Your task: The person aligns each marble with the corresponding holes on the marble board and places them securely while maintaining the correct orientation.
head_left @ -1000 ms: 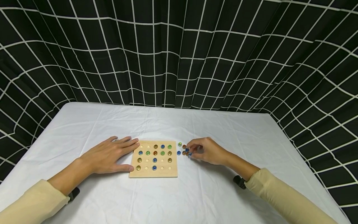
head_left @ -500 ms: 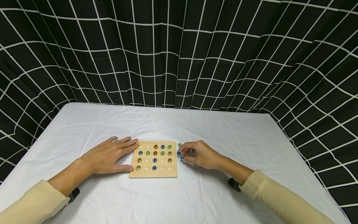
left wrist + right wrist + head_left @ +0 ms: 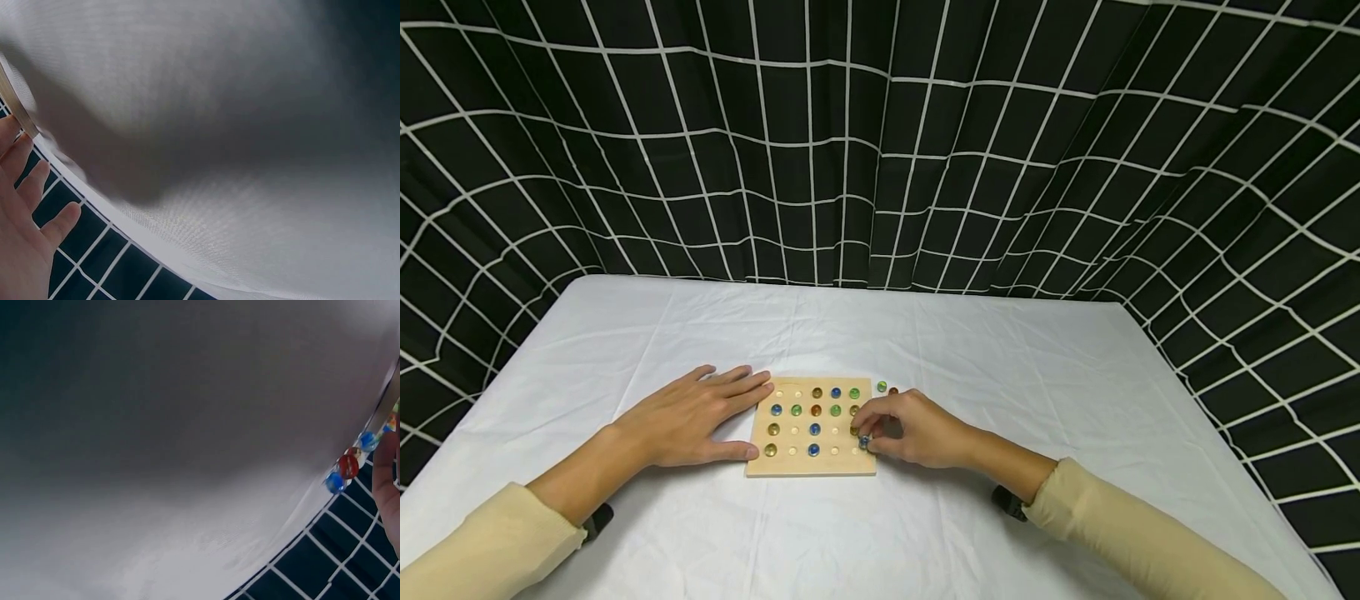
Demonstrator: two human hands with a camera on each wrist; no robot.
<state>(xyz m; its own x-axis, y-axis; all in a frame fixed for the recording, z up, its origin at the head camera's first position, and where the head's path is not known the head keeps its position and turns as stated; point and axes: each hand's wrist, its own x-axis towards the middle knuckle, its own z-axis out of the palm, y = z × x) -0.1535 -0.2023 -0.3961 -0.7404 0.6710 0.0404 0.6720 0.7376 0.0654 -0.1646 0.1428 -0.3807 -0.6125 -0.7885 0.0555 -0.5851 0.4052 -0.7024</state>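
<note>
A square wooden board (image 3: pixel 808 469) with rows of shallow hollows lies on the white cloth; blue, green and brown glass marbles sit in many of them. My left hand (image 3: pixel 688 417) lies at the board's left edge, fingers spread and fingertips on its rim. Over the lower right corner, my right hand (image 3: pixel 917 429) pinches a blue marble (image 3: pixel 864 442) between thumb and fingers. In the right wrist view, a red marble (image 3: pixel 348 466) and blue marbles lie on the cloth near that hand, which hides some of them in the head view.
Just right of the board's far corner are a green marble (image 3: pixel 882 386) and a brown marble (image 3: pixel 892 391). The white tablecloth (image 3: pixel 1000 358) runs back to a black curtain (image 3: pixel 880 167) with a white grid.
My right hand has moved left from the loose marbles to above the board's right side, carrying a blue marble. The left hand stays where it was.
</note>
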